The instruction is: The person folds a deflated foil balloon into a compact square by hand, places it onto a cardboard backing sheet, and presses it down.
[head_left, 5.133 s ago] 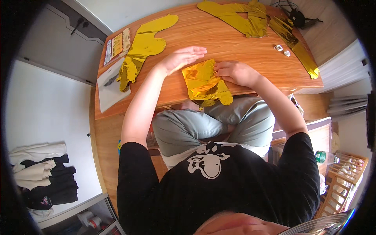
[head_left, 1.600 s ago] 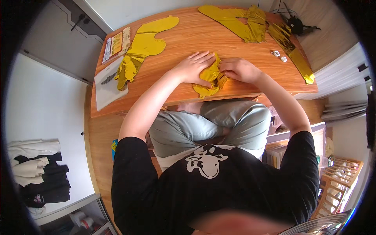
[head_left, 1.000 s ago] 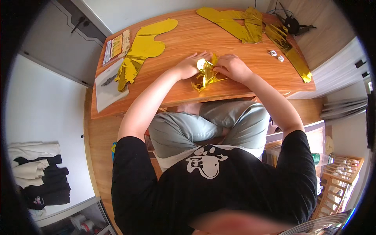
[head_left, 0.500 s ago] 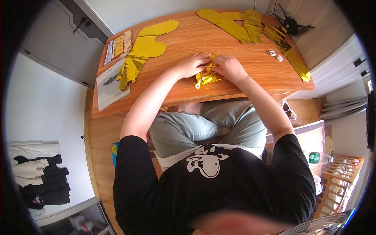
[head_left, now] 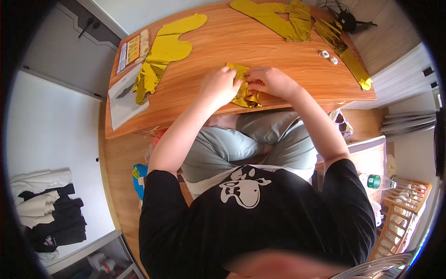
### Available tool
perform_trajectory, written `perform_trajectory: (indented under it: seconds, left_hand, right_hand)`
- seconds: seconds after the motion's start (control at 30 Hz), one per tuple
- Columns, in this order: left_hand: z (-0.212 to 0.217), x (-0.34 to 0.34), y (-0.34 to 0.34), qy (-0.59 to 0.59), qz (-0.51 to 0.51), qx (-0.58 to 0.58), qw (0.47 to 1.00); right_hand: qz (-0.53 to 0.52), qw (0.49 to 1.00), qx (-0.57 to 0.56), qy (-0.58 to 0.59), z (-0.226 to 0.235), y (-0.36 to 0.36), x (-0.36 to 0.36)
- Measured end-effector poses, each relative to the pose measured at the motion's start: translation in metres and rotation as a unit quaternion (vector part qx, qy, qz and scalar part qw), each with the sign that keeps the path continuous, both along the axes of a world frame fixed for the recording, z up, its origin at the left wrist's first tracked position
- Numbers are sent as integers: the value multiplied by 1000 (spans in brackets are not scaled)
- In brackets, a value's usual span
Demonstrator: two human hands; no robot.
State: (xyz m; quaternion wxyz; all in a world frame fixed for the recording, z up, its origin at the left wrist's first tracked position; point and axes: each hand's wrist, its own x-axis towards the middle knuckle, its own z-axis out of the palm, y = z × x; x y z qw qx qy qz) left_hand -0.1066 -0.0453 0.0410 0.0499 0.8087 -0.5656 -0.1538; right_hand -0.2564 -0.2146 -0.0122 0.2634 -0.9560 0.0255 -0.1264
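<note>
A crumpled gold foil balloon (head_left: 247,99) lies near the front edge of the wooden desk, between my two hands. My left hand (head_left: 220,85) is closed on its left side, with the fingers bent over the foil. From the right, my right hand (head_left: 271,82) pinches the foil with thumb and fingertips. Part of the balloon is hidden under the fingers. Flat gold foil balloons lie farther off: a curved one (head_left: 174,44) at the left, a wide one (head_left: 269,23) at the back, and a long narrow one (head_left: 344,53) at the right.
Two small white objects (head_left: 329,57) sit on the desk (head_left: 209,51) at the right. A desk calendar (head_left: 132,51) and a clear plastic sleeve (head_left: 127,100) lie at the left. A black device with cables (head_left: 347,21) is in the back right corner. Below the desk are my legs (head_left: 227,144).
My left hand has turned and drawn back toward me. The foil between my hands has shifted and now bunches differently, with a piece showing beyond the fingers. The view has moved slightly.
</note>
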Motion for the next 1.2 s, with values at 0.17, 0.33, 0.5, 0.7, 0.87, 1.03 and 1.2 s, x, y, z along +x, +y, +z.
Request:
perform_trajectory:
  seconds: [0.17,0.33,0.5,0.7,0.87,1.03,1.2]
  left_hand:
    - [-37,40,-15,109,-181,-247,946]
    - [-82,45,-22,22,-239,-217,946]
    - [-81,46,-23,-51,-287,-178,940]
    - [-79,40,-22,-60,-255,-166,950]
    - [-81,41,-21,-75,-254,-164,950]
    - [-81,41,-22,-66,-256,-174,949]
    - [-83,44,-19,-51,-261,-190,945]
  right_hand:
    - [88,996,-18,16,3,-11,13]
    - [84,996,9,-27,4,-6,5]
    - [-117,969,-148,-158,0,26,-27]
    - [-177,973,-16,-148,-9,84,-54]
    - [-293,942,101,-133,-22,106,-46]
    - [-325,936,78,-114,-31,112,-52]
    - [-320,926,180,-84,-12,114,-49]
